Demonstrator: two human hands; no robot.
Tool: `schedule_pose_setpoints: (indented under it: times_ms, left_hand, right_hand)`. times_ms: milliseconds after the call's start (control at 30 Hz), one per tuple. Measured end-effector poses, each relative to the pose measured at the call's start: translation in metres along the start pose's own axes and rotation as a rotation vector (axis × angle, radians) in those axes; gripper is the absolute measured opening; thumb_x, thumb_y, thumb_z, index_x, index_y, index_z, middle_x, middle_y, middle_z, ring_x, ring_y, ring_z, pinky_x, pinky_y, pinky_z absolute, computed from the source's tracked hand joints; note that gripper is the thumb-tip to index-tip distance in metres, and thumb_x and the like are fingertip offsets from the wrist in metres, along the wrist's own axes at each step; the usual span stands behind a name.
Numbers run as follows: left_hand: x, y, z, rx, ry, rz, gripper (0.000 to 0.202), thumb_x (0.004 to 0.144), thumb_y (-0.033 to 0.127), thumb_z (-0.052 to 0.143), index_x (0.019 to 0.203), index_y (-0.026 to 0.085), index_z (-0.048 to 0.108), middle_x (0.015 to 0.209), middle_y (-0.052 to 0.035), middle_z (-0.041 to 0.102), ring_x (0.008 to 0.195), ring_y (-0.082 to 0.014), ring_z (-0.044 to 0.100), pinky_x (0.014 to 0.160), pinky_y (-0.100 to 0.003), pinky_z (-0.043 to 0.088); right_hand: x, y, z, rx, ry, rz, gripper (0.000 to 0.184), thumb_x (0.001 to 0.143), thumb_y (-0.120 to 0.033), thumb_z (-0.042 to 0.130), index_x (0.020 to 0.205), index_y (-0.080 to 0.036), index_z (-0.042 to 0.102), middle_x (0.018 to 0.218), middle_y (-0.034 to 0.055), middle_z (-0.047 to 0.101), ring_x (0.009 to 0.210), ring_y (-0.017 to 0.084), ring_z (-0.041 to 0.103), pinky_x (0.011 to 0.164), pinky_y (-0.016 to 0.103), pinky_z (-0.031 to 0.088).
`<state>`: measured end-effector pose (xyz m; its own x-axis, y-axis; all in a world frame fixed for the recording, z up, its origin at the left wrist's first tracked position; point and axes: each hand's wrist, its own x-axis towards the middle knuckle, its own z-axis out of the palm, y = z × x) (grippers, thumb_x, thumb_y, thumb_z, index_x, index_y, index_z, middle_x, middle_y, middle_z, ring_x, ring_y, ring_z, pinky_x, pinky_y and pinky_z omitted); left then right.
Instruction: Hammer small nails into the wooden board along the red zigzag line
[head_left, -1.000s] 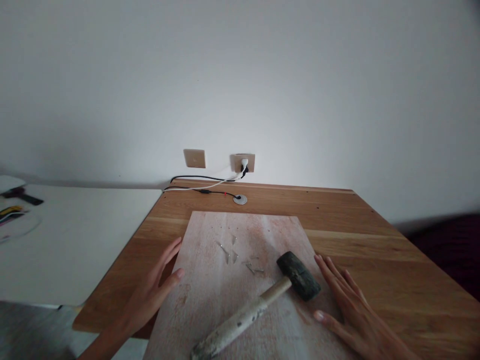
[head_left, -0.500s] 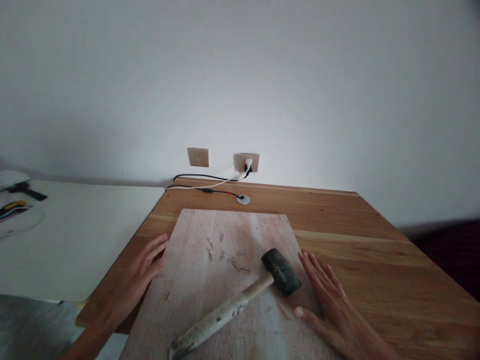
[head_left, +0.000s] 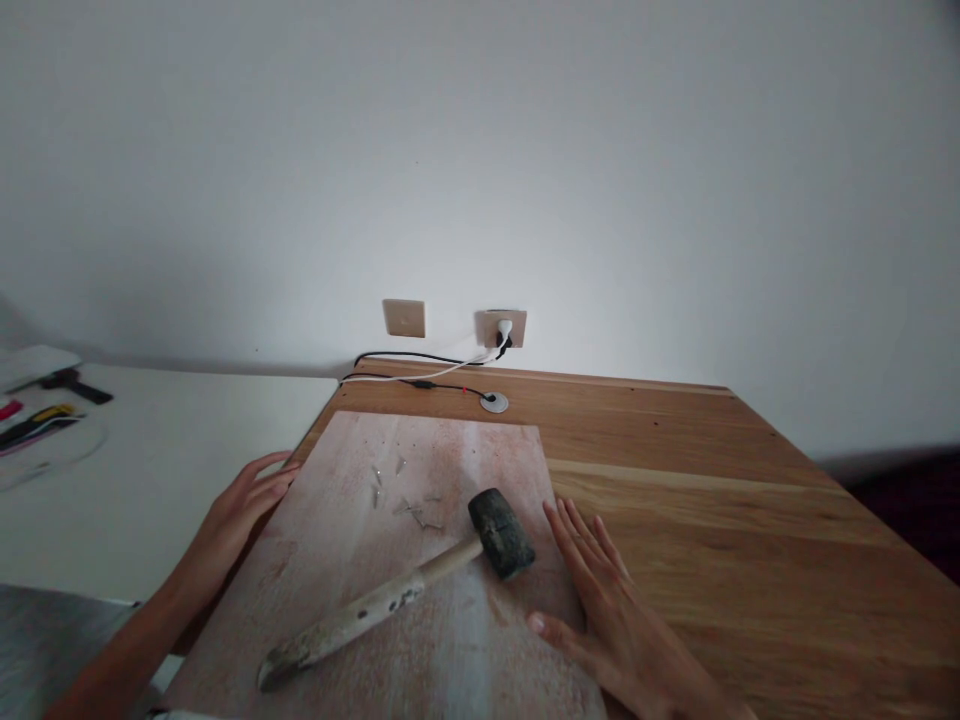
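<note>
Left hand (head_left: 238,503) loosely curved, right hand (head_left: 611,605) flat and outstretched

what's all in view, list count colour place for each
board: 1, pinkish-white, on the wooden table
mallet: 1, dark head, pale handle, on the board
nail-like pieces: several, silvery, on the board
wooden table: 1, brown, against the wall
wall: 1, pale grey-white, behind
white table: 1, white, at left
tools and oddments: several, mixed colours, on the white table
wall plates: 2, tan, low on the wall
plugs: 2, white and black, in the right plate
cables: several, black and white, wooden table's back
grommet: 1, silvery, wooden table's back
fabric: 1, dark purple, far right
floor: 1, grey, lower left
left fingers: 1 set, bare, board's left edge
right fingers: 1 set, bare, board's right edge
</note>
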<state>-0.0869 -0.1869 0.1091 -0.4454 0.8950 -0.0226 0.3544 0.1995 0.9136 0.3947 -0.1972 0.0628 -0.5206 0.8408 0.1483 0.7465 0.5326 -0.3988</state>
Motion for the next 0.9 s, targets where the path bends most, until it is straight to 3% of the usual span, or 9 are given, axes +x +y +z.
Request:
schedule_pose_setpoints:
  times_ms: [167, 333, 400, 600, 900]
  left_hand:
    - [0.009, 0.007, -0.011, 0.105, 0.028, -0.031, 0.067, 0.089, 0.062, 0.068, 0.142, 0.021, 0.065, 0.151, -0.0129, 0.071, 0.136, -0.0315, 0.07, 0.11, -0.037, 0.058]
    - [0.019, 0.009, -0.018, 0.139, 0.063, -0.114, 0.067, 0.084, 0.062, 0.067, 0.139, 0.022, 0.065, 0.143, -0.0131, 0.075, 0.133, -0.0333, 0.071, 0.076, -0.03, 0.064]
    - [0.026, 0.007, -0.023, 0.178, 0.072, -0.117, 0.069, 0.083, 0.063, 0.067, 0.138, 0.022, 0.064, 0.143, -0.0126, 0.075, 0.134, -0.0328, 0.07, 0.08, -0.03, 0.064]
    - [0.047, -0.002, -0.037, 0.275, 0.057, -0.029, 0.074, 0.074, 0.068, 0.067, 0.13, 0.021, 0.063, 0.138, -0.0168, 0.077, 0.133, -0.0344, 0.071, 0.112, -0.044, 0.057]
    - [0.066, -0.015, -0.049, 0.392, 0.102, -0.028, 0.067, 0.08, 0.065, 0.06, 0.132, 0.022, 0.062, 0.132, -0.0153, 0.081, 0.126, -0.0354, 0.074, 0.111, -0.048, 0.058]
  right_hand:
    - [0.02, -0.02, -0.003, 0.078, -0.117, 0.056, 0.11, 0.099, -0.07, 0.068, 0.178, -0.022, 0.008, 0.182, 0.0164, 0.008, 0.165, 0.042, -0.002, 0.132, 0.073, 0.017]
    - [0.036, -0.038, -0.01, 0.139, -0.227, 0.112, 0.11, 0.099, -0.072, 0.066, 0.177, -0.014, 0.016, 0.181, 0.018, 0.006, 0.166, 0.041, -0.007, 0.133, 0.072, 0.01]
    - [0.042, -0.044, -0.011, 0.147, -0.254, 0.109, 0.111, 0.098, -0.074, 0.065, 0.177, -0.012, 0.016, 0.181, 0.0192, 0.006, 0.167, 0.04, -0.006, 0.134, 0.07, 0.009]
    - [0.059, -0.055, -0.008, 0.168, -0.307, 0.08, 0.114, 0.098, -0.081, 0.058, 0.177, -0.011, 0.015, 0.183, 0.0214, 0.008, 0.169, 0.037, -0.006, 0.136, 0.064, 0.003]
    - [0.086, -0.057, -0.002, 0.209, -0.283, 0.034, 0.109, 0.1, -0.077, 0.06, 0.177, -0.01, 0.023, 0.182, 0.0266, 0.011, 0.169, 0.039, -0.002, 0.136, 0.065, 0.007]
